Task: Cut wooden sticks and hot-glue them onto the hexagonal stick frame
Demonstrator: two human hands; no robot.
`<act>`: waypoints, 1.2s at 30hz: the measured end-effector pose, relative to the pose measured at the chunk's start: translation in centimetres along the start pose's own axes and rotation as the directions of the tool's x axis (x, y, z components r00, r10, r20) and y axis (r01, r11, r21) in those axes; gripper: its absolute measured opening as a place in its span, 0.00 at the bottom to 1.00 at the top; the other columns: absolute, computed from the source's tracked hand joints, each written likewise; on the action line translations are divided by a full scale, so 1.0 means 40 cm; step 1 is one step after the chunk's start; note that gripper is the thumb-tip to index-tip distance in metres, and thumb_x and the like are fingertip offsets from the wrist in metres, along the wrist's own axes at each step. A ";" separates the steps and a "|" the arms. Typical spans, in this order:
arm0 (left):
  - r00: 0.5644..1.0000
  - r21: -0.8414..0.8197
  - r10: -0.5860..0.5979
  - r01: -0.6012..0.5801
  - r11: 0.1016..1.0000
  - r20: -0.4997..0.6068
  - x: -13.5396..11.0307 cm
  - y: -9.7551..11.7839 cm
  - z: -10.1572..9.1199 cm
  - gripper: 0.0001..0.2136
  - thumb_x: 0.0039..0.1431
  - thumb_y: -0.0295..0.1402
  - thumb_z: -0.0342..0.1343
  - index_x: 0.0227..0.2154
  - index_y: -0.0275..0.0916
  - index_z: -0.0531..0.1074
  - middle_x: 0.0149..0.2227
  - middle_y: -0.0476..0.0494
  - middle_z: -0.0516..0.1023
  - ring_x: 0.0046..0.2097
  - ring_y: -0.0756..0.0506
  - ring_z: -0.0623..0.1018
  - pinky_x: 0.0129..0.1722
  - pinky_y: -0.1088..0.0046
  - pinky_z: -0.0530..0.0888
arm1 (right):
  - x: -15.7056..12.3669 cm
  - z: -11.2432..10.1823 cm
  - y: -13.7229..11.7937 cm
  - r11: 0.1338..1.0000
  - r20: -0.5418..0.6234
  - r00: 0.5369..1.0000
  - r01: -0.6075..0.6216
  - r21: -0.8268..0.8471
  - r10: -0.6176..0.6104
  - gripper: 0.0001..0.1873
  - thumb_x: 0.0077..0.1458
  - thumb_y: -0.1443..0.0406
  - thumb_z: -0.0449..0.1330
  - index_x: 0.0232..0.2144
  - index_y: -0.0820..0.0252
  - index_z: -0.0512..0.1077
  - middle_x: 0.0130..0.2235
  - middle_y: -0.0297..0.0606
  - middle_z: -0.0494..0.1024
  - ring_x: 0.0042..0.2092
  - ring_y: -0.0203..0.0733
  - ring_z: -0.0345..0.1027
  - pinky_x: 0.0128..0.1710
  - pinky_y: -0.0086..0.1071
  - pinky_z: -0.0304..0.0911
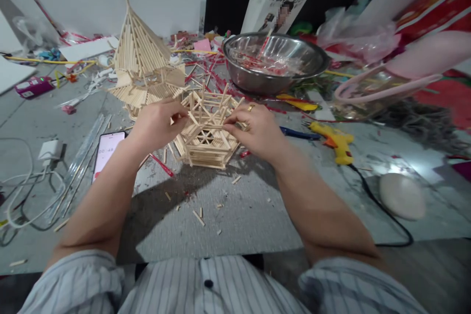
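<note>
An open, many-sided frame (208, 159) built of thin wooden sticks stands on the table in front of me, with loose stick ends poking up from its top. My left hand (160, 122) is at its upper left, fingers curled and pinched against the sticks. On the opposite side, my right hand (255, 127), with a ring on one finger, pinches the frame's upper right edge between thumb and fingertips. Whether either hand also grips a single loose stick is too small to tell. Behind my left hand rises a pointed roof tower (142, 54) made of the same sticks.
A yellow glue gun (336, 140) lies right, its black cord trailing near a white rounded object (402, 196). A steel bowl (274, 78) stands behind the frame. At left are a phone (108, 152), a charger (50, 149) and clear glue sticks. Stick offcuts litter the front.
</note>
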State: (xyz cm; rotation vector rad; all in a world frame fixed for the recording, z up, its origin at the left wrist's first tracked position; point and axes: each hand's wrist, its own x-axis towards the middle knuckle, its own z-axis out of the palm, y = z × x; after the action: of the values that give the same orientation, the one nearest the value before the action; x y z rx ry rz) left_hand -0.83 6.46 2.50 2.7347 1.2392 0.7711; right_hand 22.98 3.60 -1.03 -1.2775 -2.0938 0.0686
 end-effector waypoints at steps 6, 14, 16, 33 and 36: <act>0.993 -0.004 -0.003 0.004 1.000 0.116 0.013 0.006 0.026 0.07 0.55 0.32 0.53 0.30 0.36 0.75 0.26 0.47 0.74 0.28 0.51 0.70 0.28 0.76 0.63 | -0.002 0.012 -0.005 0.999 -0.017 1.000 0.003 -0.048 -0.003 0.05 0.53 0.63 0.61 0.28 0.56 0.76 0.34 0.39 0.79 0.39 0.46 0.70 0.41 0.40 0.59; 0.992 -0.073 0.008 0.001 0.997 0.124 0.016 0.006 0.054 0.09 0.57 0.35 0.54 0.31 0.36 0.75 0.29 0.46 0.77 0.30 0.50 0.73 0.29 0.75 0.64 | -0.008 0.008 -0.007 0.997 -0.029 1.000 0.009 -0.081 -0.012 0.05 0.53 0.63 0.62 0.28 0.58 0.77 0.34 0.40 0.80 0.40 0.48 0.72 0.41 0.41 0.59; 0.991 -0.078 0.012 -0.001 0.997 0.134 0.015 0.003 0.051 0.08 0.55 0.32 0.53 0.31 0.37 0.75 0.29 0.46 0.77 0.30 0.51 0.73 0.29 0.75 0.64 | -0.009 0.006 -0.008 0.997 -0.025 1.000 0.005 -0.080 -0.007 0.05 0.53 0.63 0.62 0.28 0.58 0.77 0.34 0.40 0.80 0.39 0.48 0.72 0.41 0.41 0.59; 0.958 -0.040 -0.245 0.254 0.966 0.151 0.024 0.025 0.069 0.08 0.55 0.39 0.58 0.33 0.39 0.74 0.29 0.47 0.78 0.30 0.49 0.73 0.29 0.74 0.63 | -0.007 0.007 -0.005 0.999 -0.008 0.999 -0.033 -0.003 0.033 0.06 0.54 0.62 0.62 0.28 0.58 0.76 0.33 0.39 0.79 0.38 0.45 0.71 0.40 0.39 0.60; 0.964 -0.052 -0.231 0.240 0.969 0.132 0.022 0.020 0.072 0.08 0.54 0.39 0.58 0.32 0.39 0.74 0.29 0.48 0.78 0.29 0.50 0.73 0.28 0.74 0.63 | -0.005 0.005 -0.003 0.998 0.012 0.999 -0.040 0.041 0.040 0.06 0.53 0.62 0.63 0.27 0.58 0.76 0.32 0.39 0.79 0.36 0.44 0.71 0.39 0.37 0.61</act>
State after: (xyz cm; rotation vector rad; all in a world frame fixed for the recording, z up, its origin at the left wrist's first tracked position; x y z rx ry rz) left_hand 1.54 6.99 0.53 2.4782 1.4468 0.5955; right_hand 22.84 3.45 -1.23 -1.2969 -2.0658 0.1363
